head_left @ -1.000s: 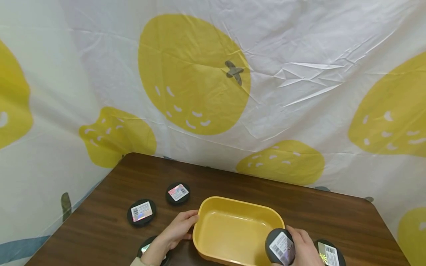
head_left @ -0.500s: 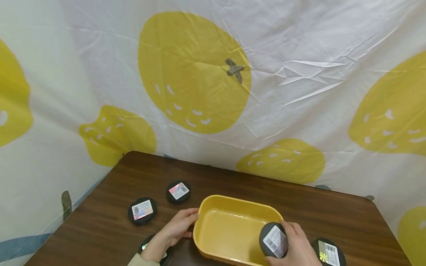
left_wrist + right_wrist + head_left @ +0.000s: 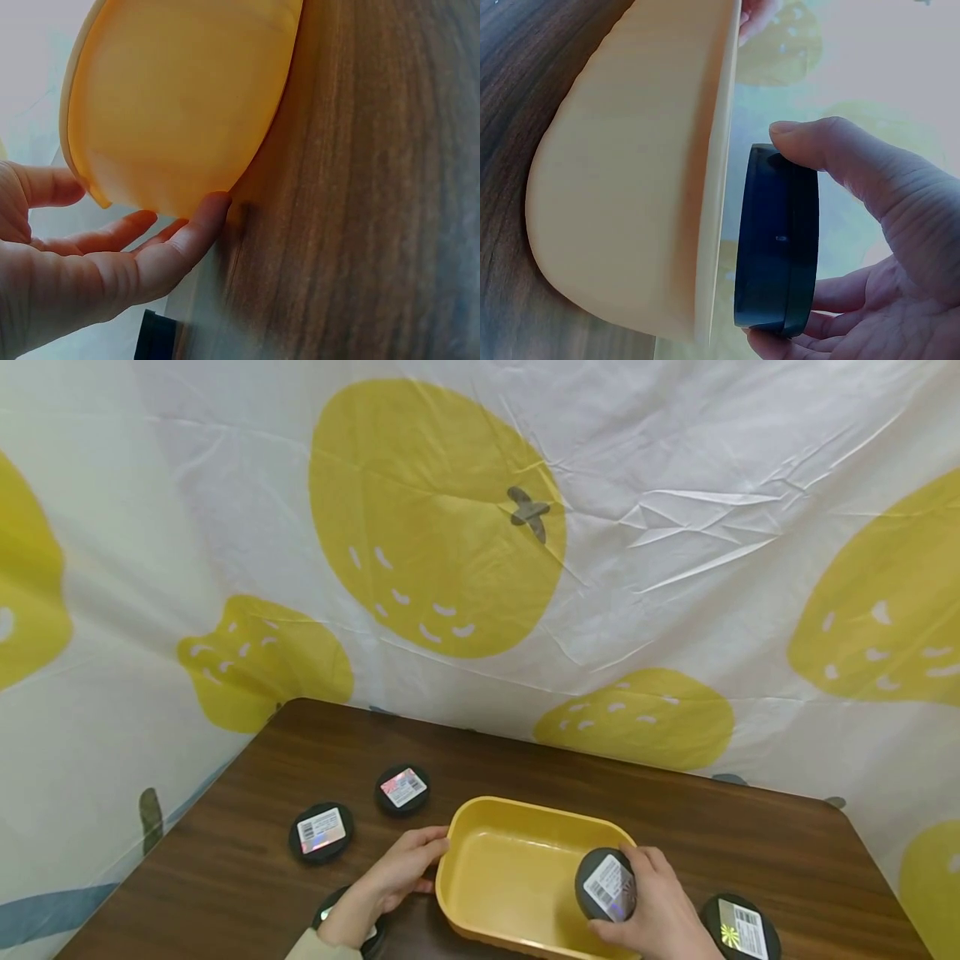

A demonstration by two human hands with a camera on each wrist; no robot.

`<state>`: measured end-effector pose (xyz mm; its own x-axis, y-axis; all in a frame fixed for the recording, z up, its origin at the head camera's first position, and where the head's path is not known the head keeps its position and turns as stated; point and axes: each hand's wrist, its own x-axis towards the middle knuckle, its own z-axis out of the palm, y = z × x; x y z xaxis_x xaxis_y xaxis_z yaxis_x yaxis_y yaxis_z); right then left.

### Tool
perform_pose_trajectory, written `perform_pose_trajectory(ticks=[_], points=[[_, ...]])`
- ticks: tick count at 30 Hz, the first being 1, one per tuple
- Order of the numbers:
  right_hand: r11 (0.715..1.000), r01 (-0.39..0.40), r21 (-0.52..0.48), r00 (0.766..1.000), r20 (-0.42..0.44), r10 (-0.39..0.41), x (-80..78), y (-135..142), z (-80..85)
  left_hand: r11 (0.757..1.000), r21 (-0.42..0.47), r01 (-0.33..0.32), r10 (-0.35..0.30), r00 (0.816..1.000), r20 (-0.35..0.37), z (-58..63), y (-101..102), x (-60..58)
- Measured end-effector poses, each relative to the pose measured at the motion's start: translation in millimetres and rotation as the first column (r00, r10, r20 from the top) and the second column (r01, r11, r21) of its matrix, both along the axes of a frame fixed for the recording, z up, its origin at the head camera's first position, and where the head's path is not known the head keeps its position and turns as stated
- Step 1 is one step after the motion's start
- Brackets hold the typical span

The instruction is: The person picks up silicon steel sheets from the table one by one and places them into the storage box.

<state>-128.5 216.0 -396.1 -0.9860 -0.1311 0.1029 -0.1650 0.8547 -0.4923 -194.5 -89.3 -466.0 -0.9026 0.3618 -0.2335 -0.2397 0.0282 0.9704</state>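
A yellow rectangular tub (image 3: 517,883) with rounded corners stands near the front of the dark wooden table. My left hand (image 3: 401,870) holds its left end; in the left wrist view a fingertip is at the rim and the thumb (image 3: 206,217) lies low on the wall. My right hand (image 3: 656,906) grips a flat round black case (image 3: 606,885) by its edge, barcode label upward. The right wrist view shows that case (image 3: 776,240) side-on, a seam round it, just above the tub's rim, thumb on one side and fingers on the other.
Similar labelled black cases lie on the table: one behind the tub's left corner (image 3: 402,790), one farther left (image 3: 321,832), one partly hidden under my left wrist (image 3: 327,906) and one to the right (image 3: 741,928). A fruit-printed curtain (image 3: 660,568) hangs behind the table.
My right hand has moved left and slightly away from me with the black case, from the tub's right rim to farther over its inside. The left hand stays at the tub's end.
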Motion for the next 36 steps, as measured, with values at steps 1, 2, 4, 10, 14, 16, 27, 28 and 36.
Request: perform_pose_trajectory(ticks=[1,2,4,10,14,16,27,28,36], points=[[1.0,0.001,0.0,1.0,-0.002,-0.001,-0.5,-0.3,-0.1,1.0,0.001,0.001,-0.001,1.0,0.0,-0.2,0.1,-0.2],[1.0,0.003,0.001,1.0,0.0,-0.003,-1.0,-0.7,-0.3,1.0,0.0,0.0,0.0,1.0,-0.001,-0.4,0.2,-0.4],[1.0,0.008,0.005,1.0,0.006,-0.008,-1.9,-1.4,-0.7,1.0,0.0,-0.002,0.002,1.0,-0.001,-0.9,0.4,-0.7],[1.0,0.012,0.004,1.0,0.022,-0.012,-4.6,-3.1,-1.4,1.0,0.007,-0.004,0.004,1.0,-0.002,-2.0,0.9,-0.8],[1.0,0.01,0.005,0.999,0.03,-0.01,-7.1,-3.9,-1.9,1.0,0.015,-0.001,0.001,1.0,-0.005,-1.8,1.0,-0.6],[1.0,0.006,0.002,0.999,0.036,-0.006,-8.8,-4.7,-2.7,1.0,0.019,0.002,-0.002,1.0,-0.006,-1.7,0.8,-0.5],[0.999,-0.007,-0.039,1.0,0.027,0.008,-11.8,-10.1,-7.8,0.999,0.036,0.007,-0.007,1.0,-0.002,-1.4,-0.2,0.2],[0.999,-0.01,-0.041,1.0,0.019,0.011,-12.3,-10.6,-8.4,0.999,0.036,0.008,-0.008,1.0,-0.001,-1.5,-0.3,0.1],[0.999,-0.03,-0.031,0.999,-0.012,0.03,-14.6,-13.7,-15.6,0.999,0.037,0.009,-0.009,1.0,-0.005,-2.4,-0.6,-0.7]])
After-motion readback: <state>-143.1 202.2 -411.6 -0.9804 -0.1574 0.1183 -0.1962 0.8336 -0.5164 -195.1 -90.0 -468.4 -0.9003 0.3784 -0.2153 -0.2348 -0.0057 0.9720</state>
